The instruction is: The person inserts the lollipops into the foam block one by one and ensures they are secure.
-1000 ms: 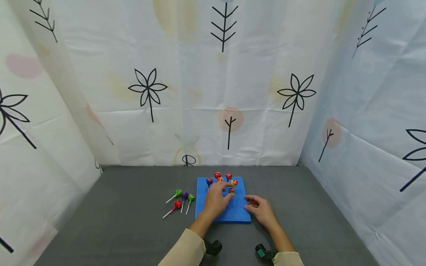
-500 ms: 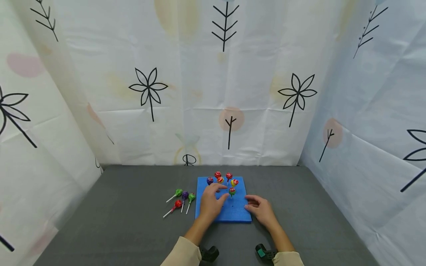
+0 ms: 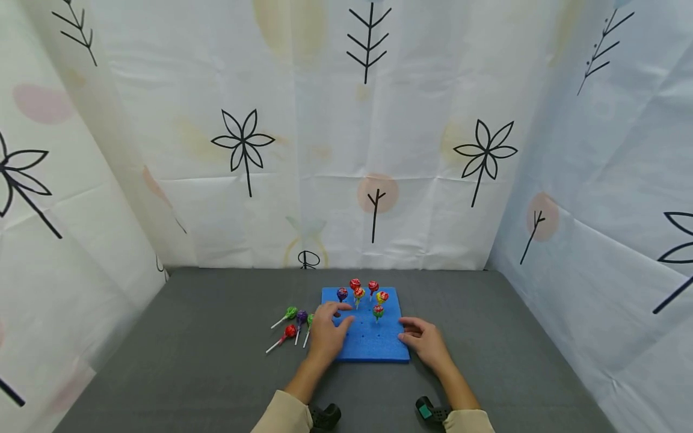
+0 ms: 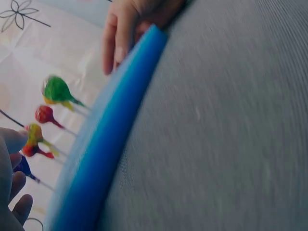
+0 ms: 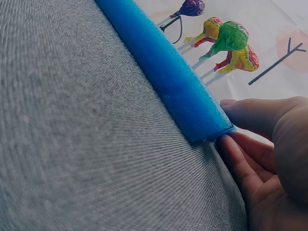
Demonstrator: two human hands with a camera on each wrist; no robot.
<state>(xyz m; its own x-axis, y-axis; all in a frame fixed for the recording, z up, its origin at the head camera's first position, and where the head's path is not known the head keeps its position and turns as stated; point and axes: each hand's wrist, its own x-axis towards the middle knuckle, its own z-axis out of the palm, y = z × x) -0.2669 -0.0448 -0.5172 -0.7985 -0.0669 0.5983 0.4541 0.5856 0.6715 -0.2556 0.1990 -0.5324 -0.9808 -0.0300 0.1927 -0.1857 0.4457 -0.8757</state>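
A blue board point(image 4: 111, 130) holds lollipops point(image 4: 57, 89) near the left hand point(image 4: 6, 185).

We count ten lollipops point(image 3: 378, 311): six standing in one blue board point(image 3: 373, 347), four lying on one gray table point(image 3: 216, 349). We also see two hands point(image 3: 326, 334), two sleeves point(image 3: 284, 414) and two black wrist devices point(image 3: 326, 417).
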